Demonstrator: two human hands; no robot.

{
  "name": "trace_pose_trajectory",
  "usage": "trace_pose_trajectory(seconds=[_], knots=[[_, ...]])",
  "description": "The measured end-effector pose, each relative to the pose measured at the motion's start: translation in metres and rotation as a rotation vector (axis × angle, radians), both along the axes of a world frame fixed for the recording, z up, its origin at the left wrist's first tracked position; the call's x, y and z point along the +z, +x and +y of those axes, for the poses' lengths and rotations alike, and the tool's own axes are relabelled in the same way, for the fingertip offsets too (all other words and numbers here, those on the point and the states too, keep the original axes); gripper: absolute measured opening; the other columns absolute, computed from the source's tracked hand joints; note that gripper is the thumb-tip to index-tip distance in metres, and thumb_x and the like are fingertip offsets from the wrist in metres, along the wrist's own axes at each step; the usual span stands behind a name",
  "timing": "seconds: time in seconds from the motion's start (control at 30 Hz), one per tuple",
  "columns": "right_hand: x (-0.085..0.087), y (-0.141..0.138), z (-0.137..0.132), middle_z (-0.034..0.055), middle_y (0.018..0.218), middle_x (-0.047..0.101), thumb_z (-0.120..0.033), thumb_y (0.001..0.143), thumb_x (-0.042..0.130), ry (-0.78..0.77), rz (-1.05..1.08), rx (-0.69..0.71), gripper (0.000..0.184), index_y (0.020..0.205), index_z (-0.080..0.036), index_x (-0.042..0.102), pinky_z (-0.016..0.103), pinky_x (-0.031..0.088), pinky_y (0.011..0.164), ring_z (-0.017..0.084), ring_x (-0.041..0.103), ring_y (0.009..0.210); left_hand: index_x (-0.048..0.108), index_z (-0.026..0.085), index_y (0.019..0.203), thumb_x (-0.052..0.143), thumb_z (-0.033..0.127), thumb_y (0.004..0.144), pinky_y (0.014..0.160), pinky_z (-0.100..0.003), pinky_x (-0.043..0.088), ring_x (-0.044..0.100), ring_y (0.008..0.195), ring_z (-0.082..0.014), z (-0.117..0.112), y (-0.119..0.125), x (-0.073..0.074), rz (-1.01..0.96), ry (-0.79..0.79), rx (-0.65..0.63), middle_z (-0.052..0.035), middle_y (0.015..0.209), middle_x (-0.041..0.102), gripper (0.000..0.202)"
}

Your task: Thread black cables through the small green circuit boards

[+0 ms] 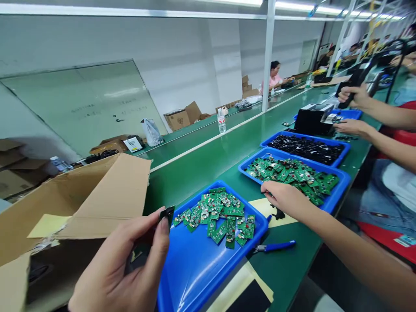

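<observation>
Left hand (126,255) pinching black piece (167,213), circuit boards (230,232), blue tray (191,268)

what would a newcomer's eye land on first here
Probably the bright blue tray in the near middle, its far part strewn with green circuit boards. Next, the left hand at lower left of centre, pinching a small black piece. Then the open cardboard box along the left edge.

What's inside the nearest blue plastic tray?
Green rectangular circuit boards, heaped toward the far end. Anything beneath them is covered; the left hand hides part of the tray.
</observation>
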State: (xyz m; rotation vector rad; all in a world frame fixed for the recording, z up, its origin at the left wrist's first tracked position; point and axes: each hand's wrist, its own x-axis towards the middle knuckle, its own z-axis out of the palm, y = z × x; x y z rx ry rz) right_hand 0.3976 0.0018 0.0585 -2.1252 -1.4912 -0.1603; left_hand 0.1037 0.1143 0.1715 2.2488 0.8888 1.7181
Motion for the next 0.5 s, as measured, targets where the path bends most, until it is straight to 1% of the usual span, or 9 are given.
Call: trace_pose_trajectory(seconds=[0.1, 0.17, 0.2, 0.3, 0.43, 0.5], knots=[[-0.043, 0.004, -0.019, 0.0057, 0.069, 0.065, -0.006, 0.078, 0.045, -0.078, -0.039, -0.049, 0.019, 0.070, -0.020, 0.055, 0.025, 0.040, 0.054, 0.019, 0.062, 0.062, 0.075, 0.026, 0.084, 0.073, 0.041, 0.077, 0.061, -0.026, 0.053, 0.063, 0.064, -0.0149, 0.003, 0.000, -0.002, 0.029, 0.018, -0.043, 0.0022, 0.079, 0.072, 0.016], [-0.064, 0.002, -0.029, 0.0057, 0.069, 0.065, -0.005, 0.077, 0.044, -0.110, -0.052, -0.043, 0.020, 0.069, -0.020, 0.054, 0.026, 0.040, 0.054, 0.019, 0.061, 0.063, 0.075, 0.027, 0.087, 0.072, 0.039, 0.078, 0.060, -0.026, 0.052, 0.062, 0.064, -0.0151, 0.003, 0.000, -0.001, 0.038, 0.029, -0.078, 0.0020, 0.078, 0.072, 0.015], [-0.071, 0.001, -0.033, 0.0057, 0.070, 0.065, -0.005, 0.078, 0.043, -0.118, -0.053, -0.036, 0.021, 0.070, -0.021, 0.055, 0.026, 0.040, 0.055, 0.019, 0.061, 0.063, 0.075, 0.027, 0.088, 0.072, 0.036, 0.079, 0.060, -0.026, 0.052, 0.062, 0.063, -0.0149, 0.003, 0.000, 0.000, 0.043, 0.035, -0.100, 0.0021, 0.078, 0.072, 0.013], [-0.081, -0.001, -0.040, 0.0055, 0.071, 0.065, -0.007, 0.079, 0.042, -0.111, -0.038, -0.015, 0.021, 0.071, -0.021, 0.055, 0.027, 0.043, 0.056, 0.019, 0.061, 0.064, 0.074, 0.028, 0.091, 0.072, 0.027, 0.079, 0.059, -0.024, 0.051, 0.061, 0.060, -0.0135, 0.000, 0.002, 0.003, 0.053, 0.058, -0.160, 0.0030, 0.076, 0.071, 0.011], [-0.081, 0.000, -0.046, 0.0041, 0.071, 0.066, -0.010, 0.079, 0.043, -0.076, 0.021, 0.033, 0.018, 0.073, -0.022, 0.055, 0.028, 0.048, 0.058, 0.019, 0.063, 0.063, 0.073, 0.026, 0.091, 0.071, 0.026, 0.081, 0.058, -0.021, 0.050, 0.061, 0.060, -0.0112, -0.002, 0.003, 0.005, 0.070, 0.063, -0.173, 0.0031, 0.076, 0.069, 0.010], [-0.081, 0.002, -0.049, 0.0018, 0.068, 0.066, -0.010, 0.078, 0.044, -0.063, 0.058, 0.060, 0.018, 0.077, -0.022, 0.057, 0.027, 0.049, 0.056, 0.018, 0.064, 0.059, 0.072, 0.025, 0.090, 0.070, 0.023, 0.081, 0.058, -0.019, 0.050, 0.060, 0.060, -0.0098, -0.002, 0.003, 0.005, 0.088, 0.058, -0.177, 0.0032, 0.075, 0.069, 0.010]])
